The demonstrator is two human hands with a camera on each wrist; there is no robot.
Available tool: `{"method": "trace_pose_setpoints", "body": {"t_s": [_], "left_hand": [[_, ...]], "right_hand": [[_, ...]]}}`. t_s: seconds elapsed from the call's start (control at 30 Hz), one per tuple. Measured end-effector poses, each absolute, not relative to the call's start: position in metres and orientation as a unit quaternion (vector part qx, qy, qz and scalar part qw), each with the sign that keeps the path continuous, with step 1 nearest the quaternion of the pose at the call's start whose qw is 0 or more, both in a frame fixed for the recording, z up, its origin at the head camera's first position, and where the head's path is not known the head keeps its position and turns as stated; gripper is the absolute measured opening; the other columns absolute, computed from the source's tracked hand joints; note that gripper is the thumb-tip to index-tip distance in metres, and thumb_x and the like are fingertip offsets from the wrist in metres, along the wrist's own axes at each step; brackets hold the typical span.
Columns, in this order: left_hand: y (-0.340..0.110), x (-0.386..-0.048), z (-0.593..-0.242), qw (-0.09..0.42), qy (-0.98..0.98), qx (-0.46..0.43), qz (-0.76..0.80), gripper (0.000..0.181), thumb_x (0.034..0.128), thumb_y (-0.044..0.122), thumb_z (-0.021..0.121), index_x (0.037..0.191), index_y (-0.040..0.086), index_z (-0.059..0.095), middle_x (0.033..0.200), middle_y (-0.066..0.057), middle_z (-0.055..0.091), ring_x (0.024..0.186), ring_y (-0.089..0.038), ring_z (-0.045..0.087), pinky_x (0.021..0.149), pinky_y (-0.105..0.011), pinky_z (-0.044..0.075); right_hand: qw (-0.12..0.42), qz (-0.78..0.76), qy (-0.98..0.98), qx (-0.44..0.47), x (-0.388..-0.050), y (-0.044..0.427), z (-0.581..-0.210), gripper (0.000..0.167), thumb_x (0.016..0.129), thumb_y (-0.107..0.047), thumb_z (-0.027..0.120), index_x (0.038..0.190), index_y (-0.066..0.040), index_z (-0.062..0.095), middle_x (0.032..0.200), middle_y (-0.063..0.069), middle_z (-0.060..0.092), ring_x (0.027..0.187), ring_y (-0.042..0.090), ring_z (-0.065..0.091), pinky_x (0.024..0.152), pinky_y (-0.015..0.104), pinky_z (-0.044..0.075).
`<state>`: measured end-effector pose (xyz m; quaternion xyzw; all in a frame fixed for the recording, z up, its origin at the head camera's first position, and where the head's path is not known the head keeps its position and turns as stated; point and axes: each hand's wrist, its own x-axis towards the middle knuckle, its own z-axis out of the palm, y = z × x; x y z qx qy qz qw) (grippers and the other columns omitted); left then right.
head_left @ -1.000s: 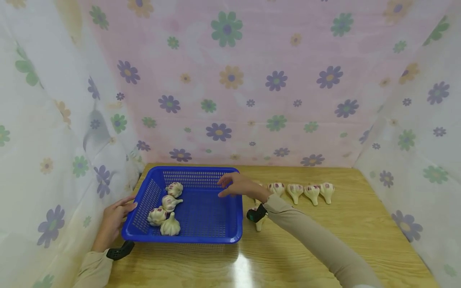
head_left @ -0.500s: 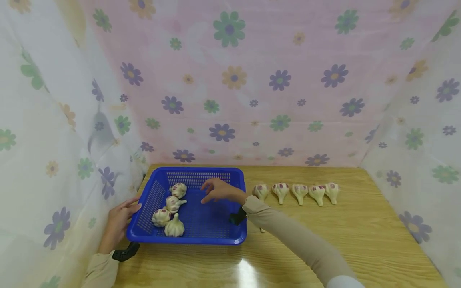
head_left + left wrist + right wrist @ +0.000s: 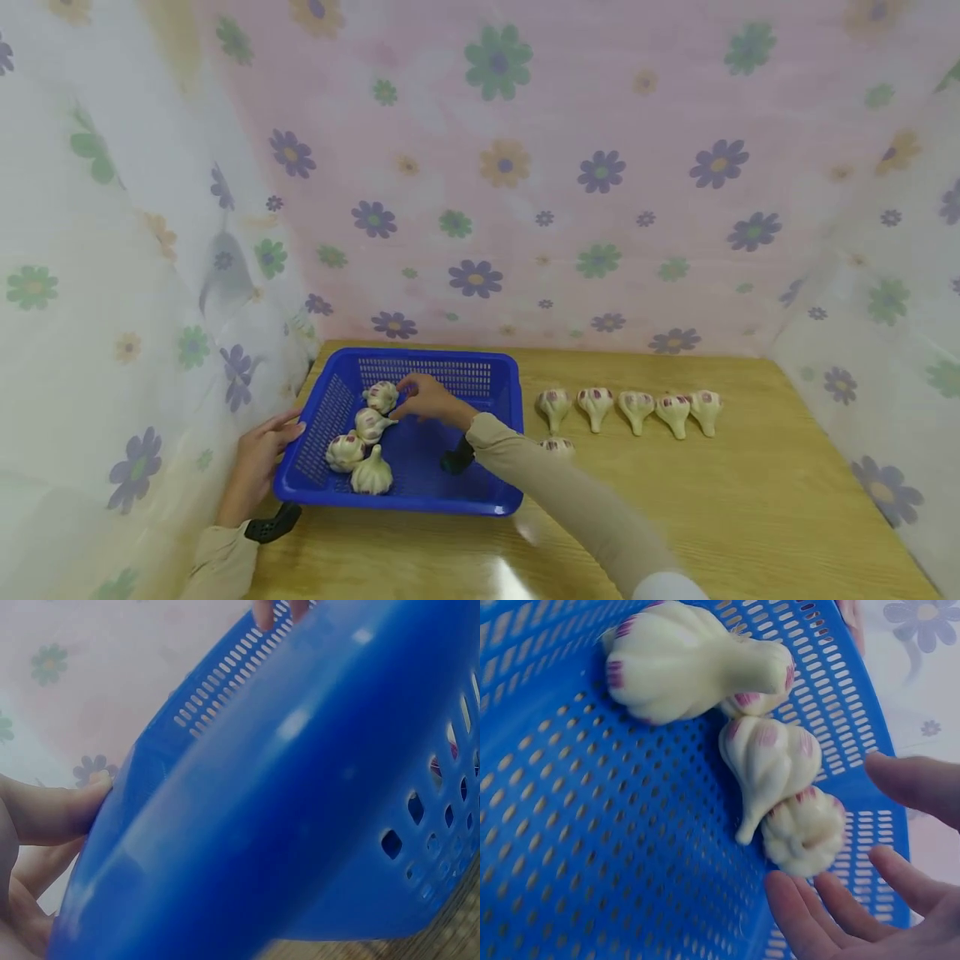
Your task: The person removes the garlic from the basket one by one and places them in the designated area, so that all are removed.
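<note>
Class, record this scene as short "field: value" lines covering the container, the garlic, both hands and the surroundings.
Container: blue basket
Inside: four garlic bulbs, grouped toward its left side
Outside: six other bulbs visible, one partly hidden by the right sleeve
Left hand: holds the basket's left rim
Right hand: inside the basket, near its farthest bulb; contact unclear
Surface: wooden table
Backdrop: flowered sheet

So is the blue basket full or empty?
Neither: the blue basket holds four garlic bulbs toward its left side, with blue floor showing beside them.
</note>
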<state>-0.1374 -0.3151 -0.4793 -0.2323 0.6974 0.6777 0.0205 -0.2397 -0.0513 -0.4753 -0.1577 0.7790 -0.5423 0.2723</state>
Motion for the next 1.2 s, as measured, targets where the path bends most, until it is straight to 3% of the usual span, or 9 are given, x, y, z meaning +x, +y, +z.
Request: {"method": "trace_pose_setpoints", "body": {"t_s": [0.23,0.4,0.6,0.73,0.9,1.1,1.2], "left_hand": [[-0.314,-0.138,-0.481,0.005,0.695,-0.238,0.678,0.051,0.0896,0.015,0.065,0.137,0.003,0.048,0.088,0.007,0.065,0.078,-0.011,0.064,0.067,-0.031,0.054],[-0.313,-0.138,-0.482,0.001,0.690,-0.242,0.682,0.050,0.0897,0.012,0.064,0.136,0.003,0.049,0.086,0.005,0.065,0.076,-0.012,0.064,0.066,-0.030,0.054],[-0.314,-0.140,-0.484,-0.002,0.705,-0.240,0.667,0.047,0.0906,0.013,0.063,0.135,0.004,0.051,0.089,0.003,0.065,0.077,-0.013,0.063,0.067,-0.031,0.054],[-0.316,-0.140,-0.485,-0.007,0.709,-0.241,0.663,0.046,0.0904,0.012,0.063,0.134,0.004,0.052,0.089,0.003,0.064,0.076,-0.013,0.063,0.066,-0.031,0.053],[-0.317,-0.141,-0.488,-0.012,0.712,-0.241,0.659,0.045,0.0896,0.011,0.063,0.133,0.003,0.054,0.089,0.002,0.065,0.075,-0.013,0.064,0.065,-0.031,0.054],[-0.317,-0.142,-0.489,-0.013,0.714,-0.249,0.655,0.045,0.0894,0.012,0.063,0.133,0.004,0.054,0.094,0.001,0.065,0.078,-0.013,0.063,0.067,-0.031,0.053],[-0.318,-0.143,-0.490,-0.015,0.713,-0.250,0.655,0.045,0.0895,0.013,0.063,0.133,0.005,0.054,0.096,0.000,0.065,0.079,-0.014,0.064,0.067,-0.031,0.053]], "right_hand": [[0.196,-0.549,0.804,-0.122,-0.242,-0.081,-0.491,0.049,0.081,-0.016,0.074,0.122,-0.001,0.053,0.109,0.013,0.057,0.083,0.026,0.056,0.072,0.044,0.050],[0.130,-0.551,0.815,-0.125,-0.247,-0.097,-0.498,0.043,0.085,-0.017,0.070,0.121,0.000,0.054,0.125,0.016,0.054,0.092,0.024,0.055,0.077,0.038,0.048],[0.042,-0.513,0.846,-0.142,-0.253,-0.113,-0.505,0.038,0.081,-0.014,0.074,0.114,0.001,0.061,0.115,0.017,0.061,0.100,0.031,0.057,0.083,0.041,0.048],[0.031,-0.472,0.870,-0.137,-0.250,-0.120,-0.504,0.041,0.080,-0.018,0.076,0.114,0.000,0.064,0.113,0.017,0.061,0.105,0.033,0.056,0.087,0.042,0.047],[0.026,-0.411,0.903,-0.124,-0.243,-0.125,-0.500,0.042,0.074,-0.021,0.080,0.108,-0.002,0.065,0.106,0.015,0.060,0.102,0.032,0.055,0.081,0.042,0.048],[0.045,-0.406,0.905,-0.119,-0.243,-0.129,-0.507,0.043,0.071,-0.021,0.081,0.103,-0.006,0.057,0.091,0.008,0.057,0.082,0.024,0.055,0.063,0.036,0.045],[0.038,-0.418,0.896,-0.147,-0.249,-0.129,-0.518,0.044,0.069,-0.018,0.081,0.101,-0.006,0.054,0.087,0.007,0.056,0.075,0.020,0.053,0.060,0.033,0.044]]}}
